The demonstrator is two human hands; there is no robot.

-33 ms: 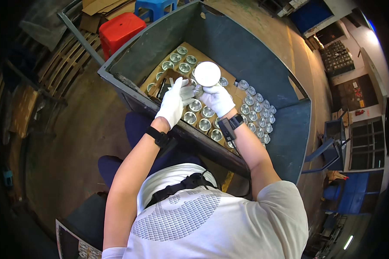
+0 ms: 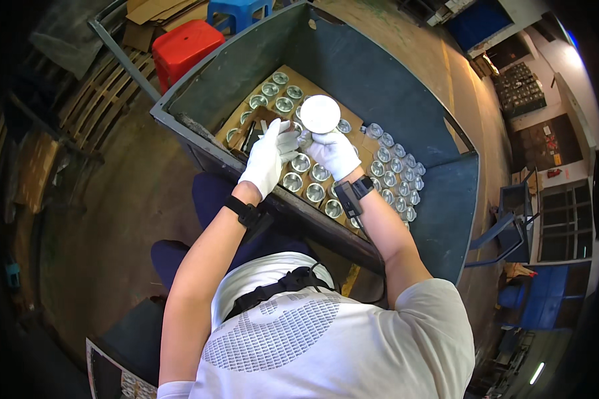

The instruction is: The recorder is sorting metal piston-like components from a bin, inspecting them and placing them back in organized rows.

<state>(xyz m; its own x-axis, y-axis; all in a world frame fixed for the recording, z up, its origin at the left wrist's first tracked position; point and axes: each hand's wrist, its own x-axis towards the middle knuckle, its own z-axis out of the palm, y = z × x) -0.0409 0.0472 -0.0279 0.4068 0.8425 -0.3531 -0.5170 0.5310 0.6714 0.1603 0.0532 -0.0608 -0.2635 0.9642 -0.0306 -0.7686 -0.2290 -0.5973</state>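
Both my hands wear white gloves and are over a grey metal cart bin (image 2: 396,66). My left hand (image 2: 271,159) has its fingers stretched out and somewhat apart, beside a small shiny metal piece (image 2: 304,139). My right hand (image 2: 336,154) is closed, its fingertips around that piece, which is mostly hidden. Just above the right hand is a bright white disc (image 2: 320,113); whether I hold it cannot be made out. Around and below my hands, round silvery metal cups (image 2: 315,192) stand in rows on a brown cardboard sheet (image 2: 239,120).
More cups (image 2: 397,164) stand packed at the bin's right side. A brown block with dark parts (image 2: 254,130) lies left of my left hand. Outside the bin are a red stool (image 2: 186,50), a blue stool (image 2: 238,13) and wooden pallets (image 2: 106,100).
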